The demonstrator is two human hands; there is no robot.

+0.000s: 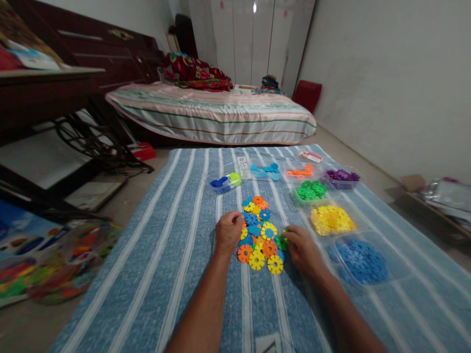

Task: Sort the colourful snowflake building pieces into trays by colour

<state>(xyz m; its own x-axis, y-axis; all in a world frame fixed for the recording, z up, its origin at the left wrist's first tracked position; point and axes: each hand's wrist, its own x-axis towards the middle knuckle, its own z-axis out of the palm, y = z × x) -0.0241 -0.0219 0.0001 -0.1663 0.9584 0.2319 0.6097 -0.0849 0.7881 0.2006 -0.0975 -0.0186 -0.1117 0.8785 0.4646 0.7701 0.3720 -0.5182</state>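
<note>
A loose pile of notched plastic discs [253, 219] in yellow, orange and blue lies on the striped cloth between my hands. My left hand [228, 233] is closed at the pile's left edge, fingers curled inward; whatever they may hold is hidden. On the other side, my right hand [303, 249] pinches a green notched disc [281, 242] close to the pile. An orange disc [245, 254] and a yellow disc [275, 264] lie flat at the near end of the pile.
Clear tubs hold sorted discs: blue [362, 262], yellow [333, 219], green [311, 190], purple [343, 176], orange [300, 172] and light blue [265, 169]. Another tub has dark blue discs [220, 182] and lime discs [235, 179]. A bed [221, 115] stands beyond the table.
</note>
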